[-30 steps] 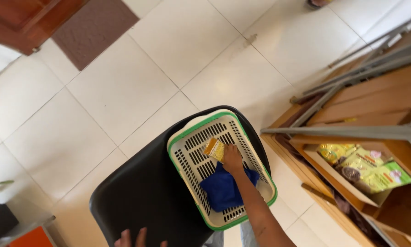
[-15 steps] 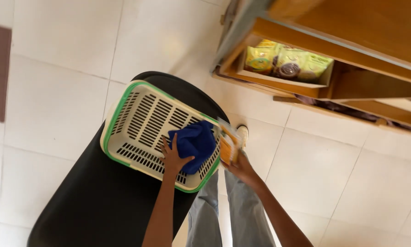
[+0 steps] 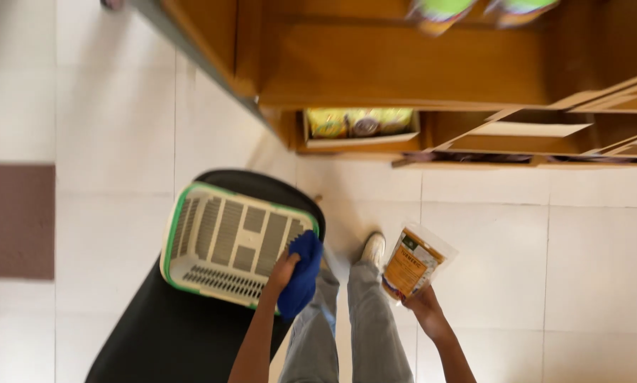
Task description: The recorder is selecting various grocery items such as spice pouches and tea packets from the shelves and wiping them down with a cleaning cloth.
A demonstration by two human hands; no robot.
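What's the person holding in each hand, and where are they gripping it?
The right hand pinches an orange packet by its bottom edge. The left hand grips a blue cloth at its side, against the basket rim.

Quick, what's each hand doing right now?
Left hand: closed on the blue cloth at the basket rim.
Right hand: closed on an orange packet, held over the floor.

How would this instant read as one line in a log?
left hand: grips blue cloth at basket edge | right hand: holds orange packet above floor | basket: on black seat
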